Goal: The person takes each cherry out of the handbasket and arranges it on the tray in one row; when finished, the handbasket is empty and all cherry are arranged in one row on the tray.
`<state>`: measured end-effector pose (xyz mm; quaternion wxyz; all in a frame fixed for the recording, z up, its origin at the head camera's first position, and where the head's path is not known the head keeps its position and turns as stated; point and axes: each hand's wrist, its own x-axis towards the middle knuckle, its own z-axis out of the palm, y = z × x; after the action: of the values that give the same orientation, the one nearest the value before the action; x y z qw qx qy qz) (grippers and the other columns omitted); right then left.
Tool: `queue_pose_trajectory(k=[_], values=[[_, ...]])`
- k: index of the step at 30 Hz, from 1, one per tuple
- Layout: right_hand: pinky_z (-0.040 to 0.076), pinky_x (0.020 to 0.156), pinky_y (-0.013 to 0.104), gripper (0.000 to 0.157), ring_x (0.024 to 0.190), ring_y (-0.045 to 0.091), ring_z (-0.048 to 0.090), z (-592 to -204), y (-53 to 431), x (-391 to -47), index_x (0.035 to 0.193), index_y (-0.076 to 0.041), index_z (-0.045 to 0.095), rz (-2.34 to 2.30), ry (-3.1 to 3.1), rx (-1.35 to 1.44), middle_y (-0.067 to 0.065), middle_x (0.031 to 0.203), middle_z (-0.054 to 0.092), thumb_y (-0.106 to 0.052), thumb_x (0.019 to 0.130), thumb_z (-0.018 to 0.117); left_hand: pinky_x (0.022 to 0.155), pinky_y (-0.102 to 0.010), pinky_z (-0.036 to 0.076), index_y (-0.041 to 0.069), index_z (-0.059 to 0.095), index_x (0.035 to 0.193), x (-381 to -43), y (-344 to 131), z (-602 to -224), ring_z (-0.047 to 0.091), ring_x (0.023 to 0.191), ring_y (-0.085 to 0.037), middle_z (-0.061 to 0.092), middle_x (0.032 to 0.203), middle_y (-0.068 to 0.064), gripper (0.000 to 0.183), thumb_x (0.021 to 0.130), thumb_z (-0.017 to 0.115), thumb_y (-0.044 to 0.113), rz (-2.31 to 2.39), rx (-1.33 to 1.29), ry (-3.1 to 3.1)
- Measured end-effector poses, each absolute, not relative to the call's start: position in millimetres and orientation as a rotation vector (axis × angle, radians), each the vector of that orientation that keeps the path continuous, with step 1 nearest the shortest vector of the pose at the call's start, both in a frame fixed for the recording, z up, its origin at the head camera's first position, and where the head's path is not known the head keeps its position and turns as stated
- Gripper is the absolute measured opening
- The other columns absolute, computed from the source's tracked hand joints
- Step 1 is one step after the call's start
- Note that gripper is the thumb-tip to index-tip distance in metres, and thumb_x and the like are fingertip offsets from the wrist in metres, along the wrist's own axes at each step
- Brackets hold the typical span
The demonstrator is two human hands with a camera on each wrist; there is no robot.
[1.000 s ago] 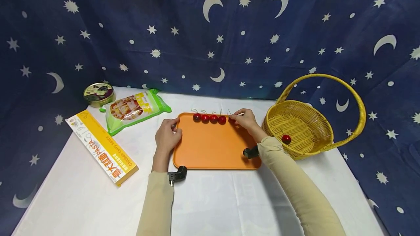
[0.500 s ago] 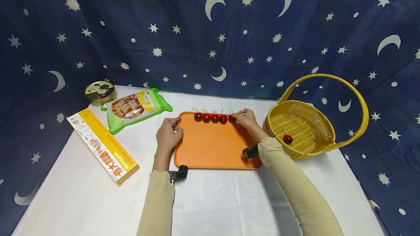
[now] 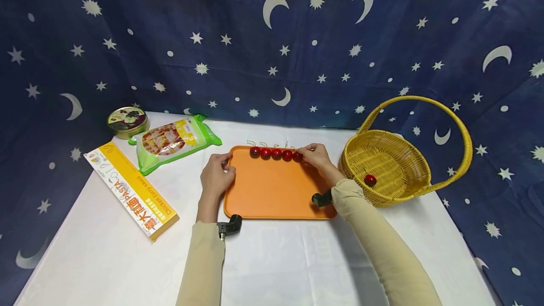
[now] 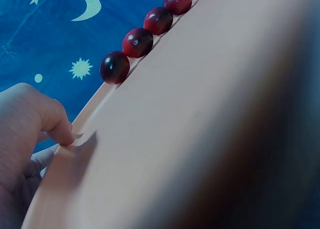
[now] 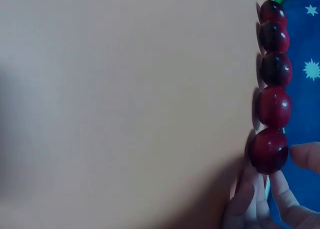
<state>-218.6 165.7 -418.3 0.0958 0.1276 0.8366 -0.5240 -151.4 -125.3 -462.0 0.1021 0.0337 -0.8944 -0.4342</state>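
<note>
An orange tray (image 3: 272, 188) lies on the white table, with several dark red cherries (image 3: 276, 154) lined up along its far rim, stems pointing away. At the tray's far left corner, my left hand (image 3: 216, 176) pinches the rim; the left wrist view shows the finger and thumb on either side of that edge (image 4: 50, 184). My right hand (image 3: 318, 158) has its fingers round the rightmost cherry (image 5: 269, 150), which sits against its neighbour (image 5: 274, 107). Part of that cherry is hidden by the fingers in the head view.
To the right stands a yellow wicker basket (image 3: 418, 164) with a tall handle and one cherry (image 3: 370, 180) inside. On the left are a pasta box (image 3: 133, 192), a green food packet (image 3: 174, 143) and a round tin (image 3: 127, 122). A starry blue cloth (image 3: 238, 37) hangs behind.
My right hand has shifted slightly left with the rightmost cherry, bringing it up against the row. The left hand has stayed on the tray's corner.
</note>
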Motion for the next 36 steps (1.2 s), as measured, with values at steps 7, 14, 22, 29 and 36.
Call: queue_pose_trajectory(k=[7, 14, 22, 29, 36], values=[[0.053, 0.060, 0.025, 0.022, 0.063, 0.010, 0.065, -415.0, 168.2, -216.6, 0.099, 0.002, 0.059, -1.603, 2.458, 0.377, 0.008, 0.084, 0.066, -0.018, 0.092, 0.066, 0.071, -0.039, 0.038, 0.005, 0.066, 0.129, -152.2, -126.1, -464.2, 0.054, 0.084, -0.028, 0.059, 0.110, -0.014, 0.047, 0.083, 0.058, 0.013, -1.288, 0.106, -2.644], [0.055, 0.067, 0.033, 0.026, 0.070, 0.018, 0.066, -397.0, 177.6, -213.8, 0.105, 0.005, 0.058, -1.532, 2.495, 0.313, 0.018, 0.092, 0.068, -0.018, 0.093, 0.064, 0.071, -0.039, 0.039, 0.005, 0.066, 0.128, -151.9, -126.7, -463.2, 0.055, 0.084, -0.028, 0.059, 0.109, -0.014, 0.047, 0.083, 0.059, 0.012, -1.280, 0.096, -2.644], [0.055, 0.077, 0.038, 0.032, 0.081, 0.019, 0.069, -356.6, 202.4, -217.4, 0.115, 0.008, 0.061, -1.394, 2.604, 0.076, 0.023, 0.107, 0.066, -0.018, 0.095, 0.060, 0.072, -0.041, 0.040, 0.007, 0.066, 0.129, -150.5, -125.7, -462.6, 0.056, 0.086, -0.028, 0.060, 0.112, -0.014, 0.047, 0.083, 0.060, 0.013, -1.288, 0.110, -2.651], [0.054, 0.077, 0.033, 0.035, 0.078, 0.008, 0.066, -330.5, 244.6, -215.2, 0.122, 0.009, 0.059, -1.341, 2.635, 0.011, 0.017, 0.106, 0.066, -0.018, 0.101, 0.053, 0.071, -0.040, 0.039, 0.005, 0.066, 0.129, -149.9, -127.2, -463.5, 0.056, 0.085, -0.028, 0.059, 0.109, -0.015, 0.046, 0.084, 0.059, 0.013, -1.292, 0.104, -2.638], [0.053, 0.075, 0.029, 0.039, 0.080, 0.006, 0.063, -328.3, 292.3, -201.4, 0.124, 0.013, 0.055, -1.221, 2.639, 0.056, 0.021, 0.112, 0.064, -0.017, 0.100, 0.053, 0.072, -0.041, 0.040, 0.004, 0.066, 0.128, -150.1, -126.7, -462.9, 0.056, 0.085, -0.029, 0.059, 0.110, -0.016, 0.046, 0.083, 0.058, 0.013, -1.286, 0.108, -2.644]])
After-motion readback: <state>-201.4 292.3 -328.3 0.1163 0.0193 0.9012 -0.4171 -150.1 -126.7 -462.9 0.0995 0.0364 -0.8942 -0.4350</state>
